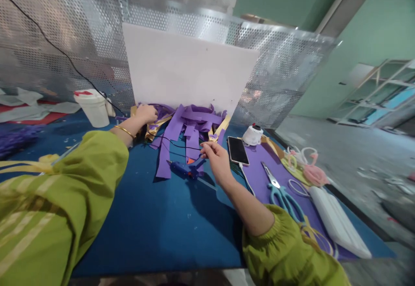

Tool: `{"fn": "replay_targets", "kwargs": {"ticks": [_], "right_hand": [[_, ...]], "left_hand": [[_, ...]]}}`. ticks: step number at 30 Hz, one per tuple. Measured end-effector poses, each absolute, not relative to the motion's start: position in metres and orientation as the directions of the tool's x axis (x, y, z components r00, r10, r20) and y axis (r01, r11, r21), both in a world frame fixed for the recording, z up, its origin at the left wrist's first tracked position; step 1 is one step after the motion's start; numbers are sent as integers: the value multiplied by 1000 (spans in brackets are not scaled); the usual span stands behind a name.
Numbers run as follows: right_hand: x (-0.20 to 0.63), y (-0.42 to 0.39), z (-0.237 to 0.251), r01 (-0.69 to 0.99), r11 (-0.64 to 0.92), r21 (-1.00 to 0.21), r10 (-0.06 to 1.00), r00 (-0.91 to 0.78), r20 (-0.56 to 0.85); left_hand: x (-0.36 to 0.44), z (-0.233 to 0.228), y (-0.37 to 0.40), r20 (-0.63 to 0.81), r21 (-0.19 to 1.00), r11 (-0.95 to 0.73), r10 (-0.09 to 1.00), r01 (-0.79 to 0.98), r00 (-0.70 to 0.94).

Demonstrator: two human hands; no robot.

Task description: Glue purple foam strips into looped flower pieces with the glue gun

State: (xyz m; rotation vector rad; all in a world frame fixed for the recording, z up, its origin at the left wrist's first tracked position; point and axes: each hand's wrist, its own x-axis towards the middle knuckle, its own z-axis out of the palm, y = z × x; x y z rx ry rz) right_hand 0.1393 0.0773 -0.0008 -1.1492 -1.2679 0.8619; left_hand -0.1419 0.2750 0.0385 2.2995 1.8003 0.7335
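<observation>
On the blue surface (155, 225), the left hand (146, 113) rests with fingers curled on the far pile of purple strips (191, 123), while the right hand (218, 160), fingers pinched on a black cord (177, 144), hovers beside the glue gun (184, 169), left of the phone (237, 150).

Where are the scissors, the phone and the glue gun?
scissors (282, 194), head view, on the teal handles.
phone (237, 150), head view, middle of its dark screen.
glue gun (183, 168), head view, on its blue body, lying on the table.
</observation>
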Motion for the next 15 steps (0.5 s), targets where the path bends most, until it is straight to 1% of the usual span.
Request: {"fn": "replay_targets", "kwargs": {"ticks": [2,3,5,8,10,12,15], "right_hand": [[143,79,2,65,276,-959,933,219,284],[145,81,3,40,292,-955,920,261,292],[147,83,5,-3,316,-949,902,311,299],[146,83,3,-28,298,-954,915,294,277],[143,83,1,-14,274,-962,931,254,261],[142,83,0,18,278,-960,934,227,275],[144,83,0,81,314,-946,920,219,324]], "left_hand": [[-138,39,269,333,332,-192,940,923,76],[-134,39,265,356,327,-182,933,928,58],[-124,37,258,347,319,-176,936,931,58],[-106,30,248,257,328,-174,962,929,89],[-96,24,244,229,345,-158,970,925,80],[-90,22,241,256,371,-140,966,918,43],[-89,35,239,365,418,-136,931,898,-30]]}}
